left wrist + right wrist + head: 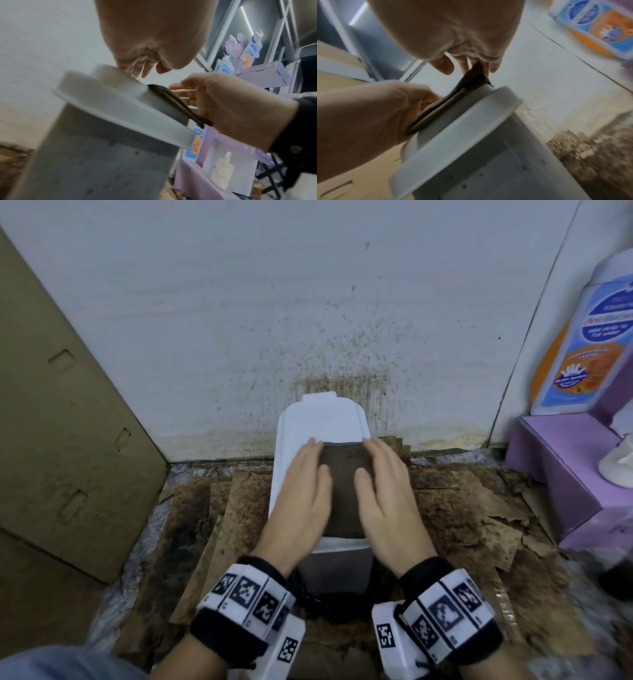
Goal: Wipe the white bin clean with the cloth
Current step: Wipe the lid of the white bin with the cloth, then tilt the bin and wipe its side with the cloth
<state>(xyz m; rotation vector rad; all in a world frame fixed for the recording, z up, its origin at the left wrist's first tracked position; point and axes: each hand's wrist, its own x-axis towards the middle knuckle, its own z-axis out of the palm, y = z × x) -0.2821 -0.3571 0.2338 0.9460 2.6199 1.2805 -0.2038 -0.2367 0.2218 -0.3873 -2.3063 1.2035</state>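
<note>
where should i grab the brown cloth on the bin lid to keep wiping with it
Take the cloth by its two long side edges, coming down from above. It lies folded flat on the white bin lid, so there is no bunch to grasp; the left hand and right hand already flank it, fingers flat, thumbs on top. The near edge, at the lid's front rim, probably lifts easiest.

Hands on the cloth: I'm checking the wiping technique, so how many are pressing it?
2. The left hand presses the dark cloth's left side, the right hand its right side, atop the white bin.
</note>
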